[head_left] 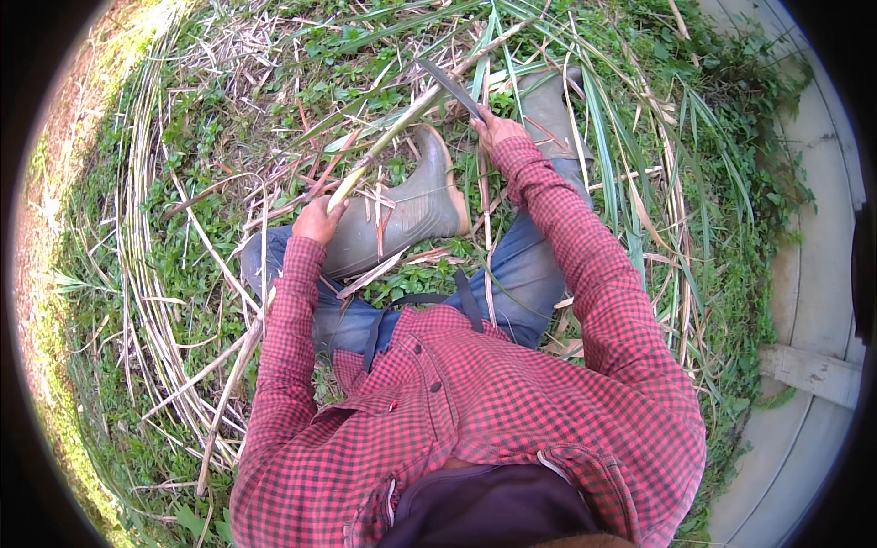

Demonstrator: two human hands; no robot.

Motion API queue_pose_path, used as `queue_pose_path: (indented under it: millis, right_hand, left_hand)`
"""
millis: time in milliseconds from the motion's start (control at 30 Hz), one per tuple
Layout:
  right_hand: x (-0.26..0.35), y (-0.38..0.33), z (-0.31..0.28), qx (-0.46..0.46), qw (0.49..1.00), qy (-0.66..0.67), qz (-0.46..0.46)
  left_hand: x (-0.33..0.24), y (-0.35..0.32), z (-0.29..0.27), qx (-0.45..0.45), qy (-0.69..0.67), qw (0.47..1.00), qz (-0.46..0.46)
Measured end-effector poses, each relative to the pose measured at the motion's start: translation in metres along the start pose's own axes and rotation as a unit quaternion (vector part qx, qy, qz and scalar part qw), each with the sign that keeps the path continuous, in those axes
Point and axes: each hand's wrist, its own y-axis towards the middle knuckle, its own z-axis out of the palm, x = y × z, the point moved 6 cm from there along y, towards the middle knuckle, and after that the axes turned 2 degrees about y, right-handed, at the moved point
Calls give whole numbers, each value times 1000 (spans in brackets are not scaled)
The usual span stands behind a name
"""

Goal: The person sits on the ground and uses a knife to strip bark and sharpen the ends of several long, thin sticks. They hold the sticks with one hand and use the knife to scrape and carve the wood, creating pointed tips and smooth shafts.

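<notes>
My left hand (320, 220) is closed round the near end of a long pale cane stalk (388, 137). From there the stalk slants away to the upper right, over a grey-green rubber boot (393, 217) with a tan sole. My right hand (496, 131) grips a knife, whose handle is hidden in the fingers. Its dark, narrow blade (448, 87) points to the upper left and crosses over the stalk; whether the two touch, I cannot tell. Reddish and pale strips of peel (379, 205) lie on the boot.
Long thin stems (137, 256) lie in a curved bundle at the left. A second boot (548, 114) rests beyond my right hand. Green leaf blades (607, 155) and dry strips cover the grass. Pale panels (813, 274) with a wooden piece (811, 373) border the right side.
</notes>
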Motion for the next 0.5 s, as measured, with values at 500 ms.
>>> queue_pose_path:
  millis: [500]
  right_hand:
    - [27, -16, -122, -67, 954, -171, -237]
  left_hand:
    - [-40, -134, -140, -89, -39, 995, 36]
